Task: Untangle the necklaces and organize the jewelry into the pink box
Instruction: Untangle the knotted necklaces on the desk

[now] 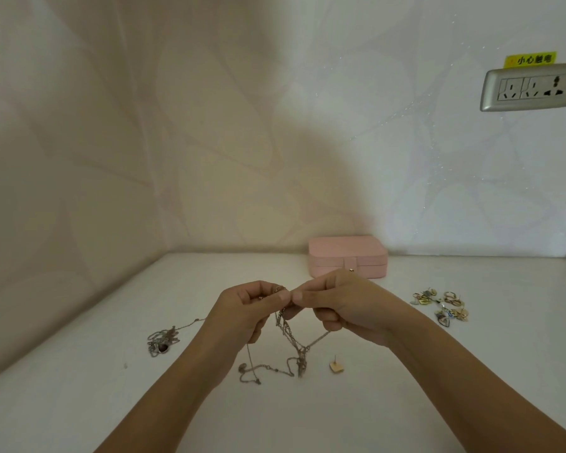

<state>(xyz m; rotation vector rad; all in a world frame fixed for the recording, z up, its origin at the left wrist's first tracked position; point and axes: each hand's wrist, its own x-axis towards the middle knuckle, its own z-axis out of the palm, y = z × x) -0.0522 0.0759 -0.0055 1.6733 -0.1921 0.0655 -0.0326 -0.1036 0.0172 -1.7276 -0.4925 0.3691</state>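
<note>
My left hand [245, 308] and my right hand [337, 302] meet above the white table [79, 371], fingertips together, both pinching a tangle of thin silver necklaces [291, 341]. The chains hang from my fingers and trail onto the table below. A second silver necklace with a dark pendant [162, 341] lies in a heap to the left. The pink box [348, 258] stands closed against the back wall, just behind my right hand.
A small gold stud earring [336, 366] lies right of the hanging chains. A pile of several gold earrings [441, 305] sits at the right. Walls close off the back and left, and a wall socket [530, 88] is mounted at the upper right.
</note>
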